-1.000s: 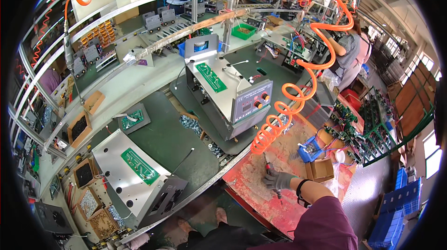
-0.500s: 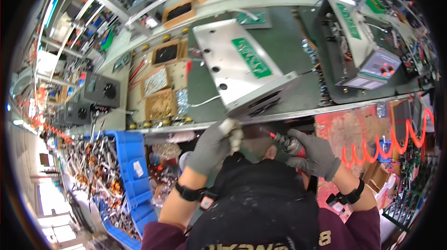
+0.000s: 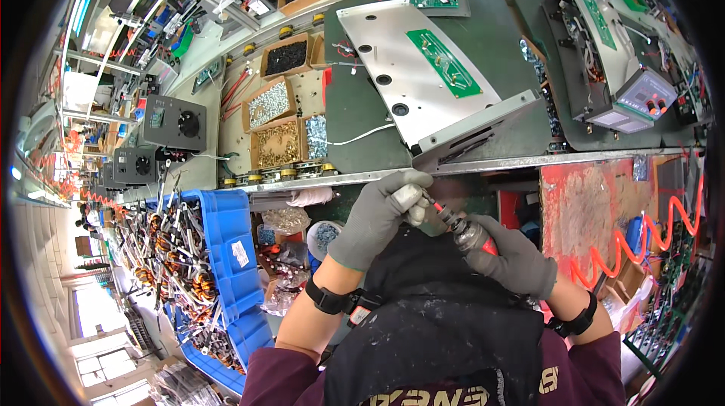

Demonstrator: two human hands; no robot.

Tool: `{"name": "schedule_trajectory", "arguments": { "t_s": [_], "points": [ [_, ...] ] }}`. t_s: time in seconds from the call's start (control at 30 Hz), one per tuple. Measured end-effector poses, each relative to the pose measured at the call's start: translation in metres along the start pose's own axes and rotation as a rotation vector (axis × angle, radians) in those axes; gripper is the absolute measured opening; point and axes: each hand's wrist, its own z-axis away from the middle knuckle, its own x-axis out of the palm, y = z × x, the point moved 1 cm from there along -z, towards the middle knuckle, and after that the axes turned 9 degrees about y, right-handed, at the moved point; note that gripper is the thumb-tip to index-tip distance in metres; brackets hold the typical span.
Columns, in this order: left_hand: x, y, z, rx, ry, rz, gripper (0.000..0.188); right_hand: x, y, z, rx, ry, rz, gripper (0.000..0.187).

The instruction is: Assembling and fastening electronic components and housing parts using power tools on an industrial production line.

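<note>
Workshop floor, cluttered, bench edge [image 3: 362, 178] running across in front of me. Nearest: my black apron [image 3: 438, 323], with the power driver [image 3: 474, 238] held just above it, short of the bench. Driver is a dark grey cylinder, red band on the body, narrower nose, thin bit tilted up and to my left.

Right hand [image 3: 517, 259], grey glove, elbow bent, comes in from the right; fingers wrapped around the driver body. Left hand [image 3: 377, 217], grey glove with paler fingertips, forearm angled up from below, wrist bent inward; fingers curled, thumb and fingertips drawn together at the bit end. Can't tell if they pinch the bit or some small part.

Left of me, blue bin [image 3: 226, 247] full of wired parts. Right, scuffed red tabletop [image 3: 596, 202] and orange coiled hose [image 3: 619, 251]. Just past the bench edge, silver metal panel [image 3: 389, 70] lies slanted on the green mat [image 3: 498, 40], green circuit board [image 3: 445, 62] on it. Left of the mat, cardboard boxes of gold screws [image 3: 276, 145], silver screws [image 3: 268, 106], black pieces [image 3: 287, 57]. Farther right, second unit [image 3: 646, 92] with knobs on its front.
</note>
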Motion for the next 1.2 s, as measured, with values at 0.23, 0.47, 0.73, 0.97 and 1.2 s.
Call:
{"name": "schedule_trajectory", "arguments": {
  "t_s": [0.23, 0.47, 0.73, 0.97, 1.2],
  "points": [
    [0.002, -0.011, -0.004, -0.04, -0.073, 0.143, 0.033, 0.006, 0.002, 0.005, 0.008, -0.08, -0.279, 0.058],
    [-0.012, -0.009, -0.006, -0.076, -0.156, -0.113, 0.047, 0.003, 0.002, 0.009, 0.19, -0.126, -0.313, 0.058],
    [-0.016, 0.025, -0.077, 0.166, 0.373, -0.466, 0.037, 0.003, 0.028, 0.01, 0.136, -0.035, -0.192, 0.07],
    [-0.017, 0.013, -0.073, 0.411, 0.486, -1.224, 0.032, 0.015, 0.043, -0.008, 0.106, 0.034, -0.319, 0.069],
    [-0.013, 0.001, -0.075, 0.274, 0.371, -0.941, 0.034, 0.016, 0.04, -0.02, 0.208, 0.028, -0.408, 0.084]
  ]
}}
